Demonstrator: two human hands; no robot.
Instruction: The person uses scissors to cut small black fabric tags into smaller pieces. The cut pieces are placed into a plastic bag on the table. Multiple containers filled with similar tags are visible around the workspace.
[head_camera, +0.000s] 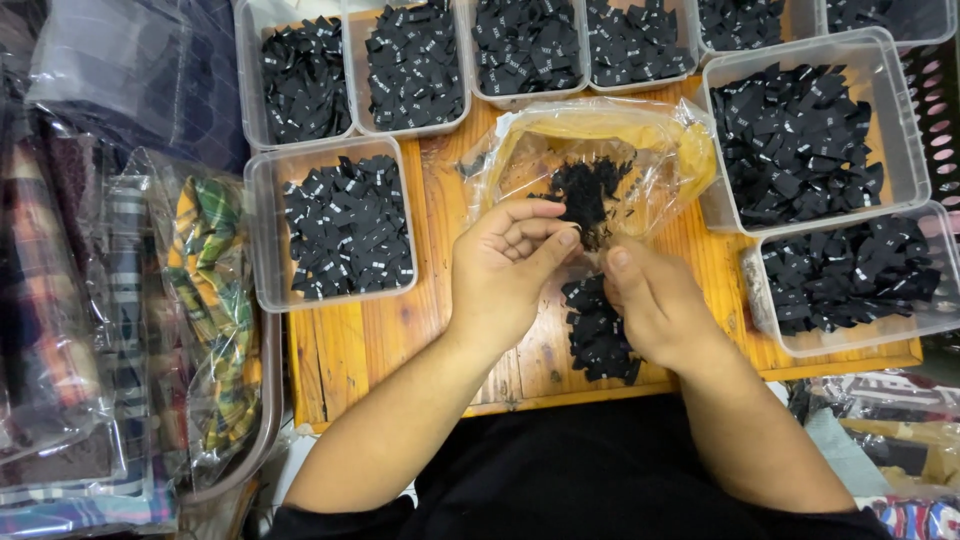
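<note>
Hands meet at the centre of the frame over a wooden board (400, 340). The left hand (505, 265) curls its fingers inward with the thumb stretched toward the right hand (655, 305); both close together near a small pile of black fabric tags (597, 330) on the board, just below them. Whether either hand actually pinches a tag cannot be told, since the fingertips hide each other.

Just above the hands lies one crumpled clear plastic bag (600, 140) holding a loose clump of black tags (587, 190).

Nine clear plastic tubs ring the board, all filled with black tags bearing small white marks too small to make out. Six stand along the top edge, cut off by the frame: the leftmost tub (300, 80) is the fullest in view. One tub (335, 222) sits at centre left, and two at right, a large upper tub (815, 130) and a lower tub (850, 280).

At the left edge, clear bags of plaid cloth (210, 300) are stacked, partly blurred. Patterned fabric (900, 410) shows at lower right, cut off.
</note>
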